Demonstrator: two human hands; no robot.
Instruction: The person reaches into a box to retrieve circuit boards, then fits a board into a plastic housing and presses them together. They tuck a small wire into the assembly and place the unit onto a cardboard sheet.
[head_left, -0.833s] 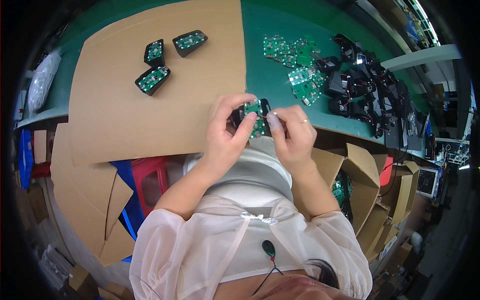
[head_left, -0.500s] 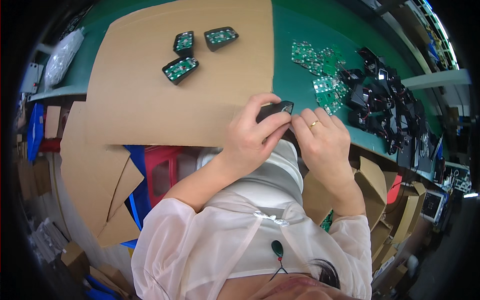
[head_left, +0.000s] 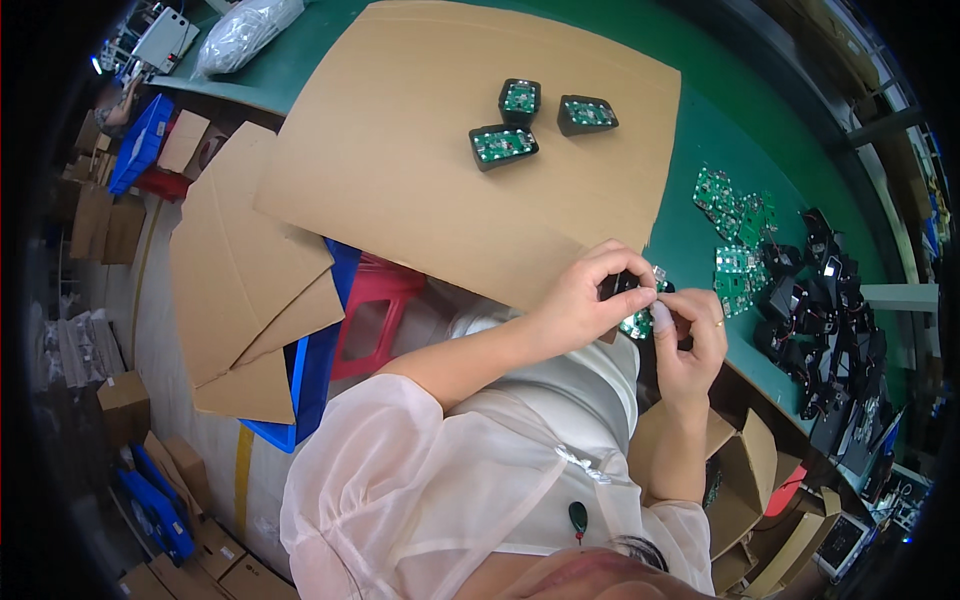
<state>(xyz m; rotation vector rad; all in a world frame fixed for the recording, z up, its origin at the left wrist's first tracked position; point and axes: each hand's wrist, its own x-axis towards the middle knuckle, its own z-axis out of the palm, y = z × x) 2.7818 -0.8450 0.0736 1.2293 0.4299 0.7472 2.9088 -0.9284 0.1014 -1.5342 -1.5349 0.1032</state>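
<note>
My left hand [head_left: 592,292] is closed around a small black plastic housing [head_left: 616,285], just off the cardboard's near right corner. A green circuit board [head_left: 636,323] shows below its thumb, partly covered by the fingers; whether it is seated in the housing is hidden. Thumb and fingers of my right hand [head_left: 693,335] are pinched together against the left fingertips, and what lies between them is too small to make out. Three black housings, a near one [head_left: 503,146], a far one [head_left: 520,98] and a right one [head_left: 588,115], lie on the cardboard with green boards in them.
A large cardboard sheet [head_left: 420,130] covers much of the green table [head_left: 690,130]. Several loose circuit boards [head_left: 738,265] lie to the right, beside a heap of black housings with wires [head_left: 830,310]. A red stool [head_left: 385,310] and open cartons [head_left: 750,460] stand below the table edge.
The view has swung, so the table appears shifted to the right. A green board now shows at my hands beside the black housing. My right hand has turned, with its thumb now showing.
</note>
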